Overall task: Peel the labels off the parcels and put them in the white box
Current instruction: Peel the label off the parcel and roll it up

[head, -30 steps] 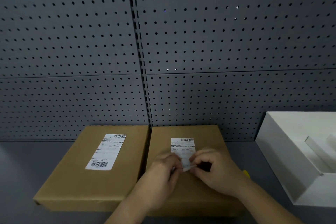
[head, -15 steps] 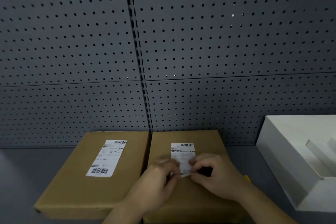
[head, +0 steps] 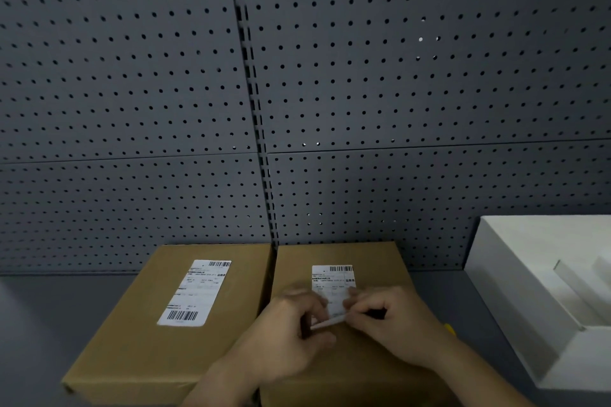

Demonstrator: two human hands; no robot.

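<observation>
Two hands pinching the lower edge of one shipping label

Two flat brown cardboard parcels lie side by side, edges touching, on a matte grey tabletop [head: 49,324] against a dark grey perforated metal pegboard [head: 363,76].

Left hand [head: 291,337]: fingers curled in, thumb and fingertips closed on the lower left edge of the right parcel's label [head: 332,287]. Slight motion blur on the fingers.

Right hand [head: 393,320]: fingers bent, tips pressed together on the lower right edge of the same label. The bottom edge of that white paper label is lifted off the cardboard and shows as a pale curled strip between the two hands; its upper part, with barcode and printed text, lies flat on the right parcel [head: 347,373].

Left of both hands: left parcel [head: 132,340], smooth kraft surface, rectangular. Its label [head: 195,292] is fully stuck down, white, slightly skewed, with barcodes at top and bottom.

Right of the right hand, well apart from the parcels: white box [head: 489,281], rigid, open-topped, matte walls, with white dividers inside. Contents cannot be made out.

Just beyond the right wrist: a small yellow object [head: 449,329], mostly hidden; type cannot be told.
</observation>
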